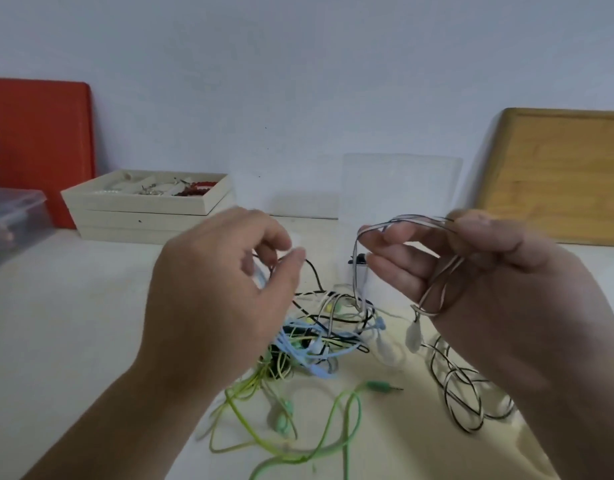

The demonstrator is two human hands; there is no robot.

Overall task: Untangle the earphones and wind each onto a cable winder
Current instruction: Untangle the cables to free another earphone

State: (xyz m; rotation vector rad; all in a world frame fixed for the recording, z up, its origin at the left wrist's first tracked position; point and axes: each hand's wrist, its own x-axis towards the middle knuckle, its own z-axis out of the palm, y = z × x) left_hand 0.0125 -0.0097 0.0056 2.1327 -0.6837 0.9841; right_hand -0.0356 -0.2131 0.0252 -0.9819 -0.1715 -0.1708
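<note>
hands are hovering above the earphone tangle. right hand is pinching white cable loops; left hand is pinching a small white piece, blurred. bare tabletop is lying leftward.

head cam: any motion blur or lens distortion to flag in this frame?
Head view: left hand fingertips smeared by motion blur, right hand sharper; wide-angle bowing at the wooden board; soft even light, no glare; tangled earphones slightly soft.

Against the wall, a red board at left and a wooden board at right. Between them, stacked beige trays holding trinkets, plus a clear plastic box at far left.
</note>
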